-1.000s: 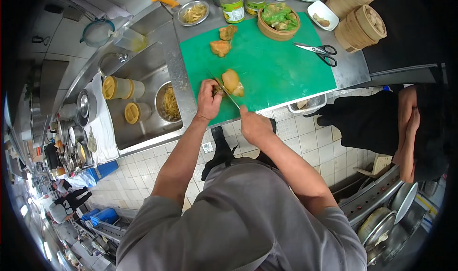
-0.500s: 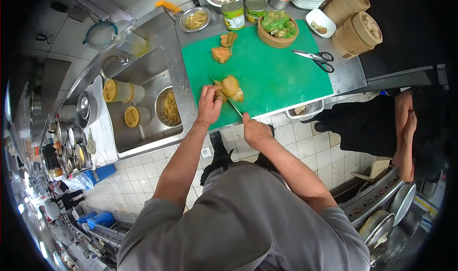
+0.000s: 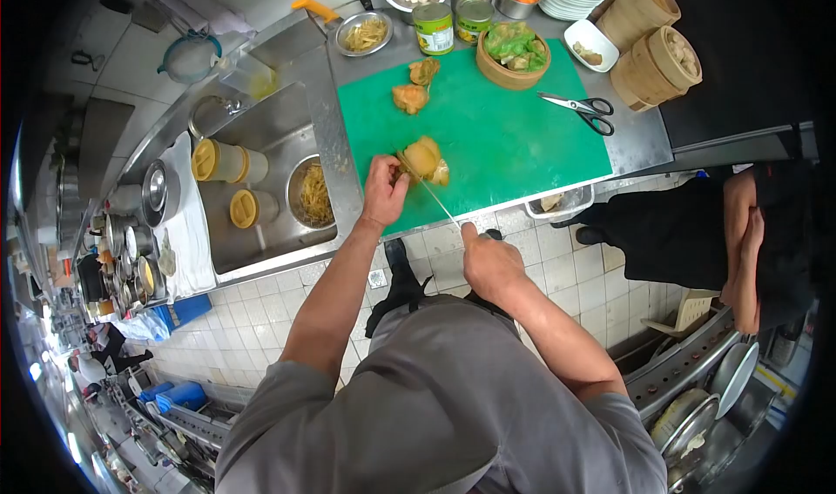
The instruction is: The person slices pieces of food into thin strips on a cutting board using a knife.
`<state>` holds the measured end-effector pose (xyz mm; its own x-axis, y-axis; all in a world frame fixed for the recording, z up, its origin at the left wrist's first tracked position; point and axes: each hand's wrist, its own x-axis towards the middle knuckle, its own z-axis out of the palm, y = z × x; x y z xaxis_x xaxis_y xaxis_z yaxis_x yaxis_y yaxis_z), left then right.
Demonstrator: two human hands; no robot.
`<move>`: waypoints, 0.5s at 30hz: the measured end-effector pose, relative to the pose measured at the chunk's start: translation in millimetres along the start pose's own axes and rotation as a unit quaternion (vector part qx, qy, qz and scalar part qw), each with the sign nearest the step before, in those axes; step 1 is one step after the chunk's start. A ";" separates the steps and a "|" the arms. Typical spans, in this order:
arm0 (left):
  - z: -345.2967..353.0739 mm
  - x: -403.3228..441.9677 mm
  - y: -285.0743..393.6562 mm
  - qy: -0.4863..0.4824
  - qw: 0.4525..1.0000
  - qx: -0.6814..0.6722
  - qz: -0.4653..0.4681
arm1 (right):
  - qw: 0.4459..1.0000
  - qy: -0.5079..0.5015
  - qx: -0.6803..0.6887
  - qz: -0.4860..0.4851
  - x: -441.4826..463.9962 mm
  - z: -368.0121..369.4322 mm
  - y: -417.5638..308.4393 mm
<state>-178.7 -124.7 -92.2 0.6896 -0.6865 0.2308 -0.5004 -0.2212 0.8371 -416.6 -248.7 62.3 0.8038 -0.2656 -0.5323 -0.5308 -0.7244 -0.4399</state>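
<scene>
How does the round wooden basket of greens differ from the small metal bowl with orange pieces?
The wooden basket is pale tan; the metal bowl is silvery gray. The wooden basket looks wider than the metal bowl. The wooden basket sits on the green cutting board, while the metal bowl stands beyond it on the counter. Both are round, open-topped and hold food.
</scene>
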 end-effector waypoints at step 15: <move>0.1 2.9 -1.6 -0.004 0.999 -0.007 0.040 | 0.999 0.027 -0.030 0.001 36.4 37.2 3.1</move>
<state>-176.0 -126.4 -92.9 0.6432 -0.7076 0.2924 -0.5458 -0.1559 0.8233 -398.9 -236.9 14.6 0.8167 -0.2999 -0.4930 -0.5166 -0.7606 -0.3932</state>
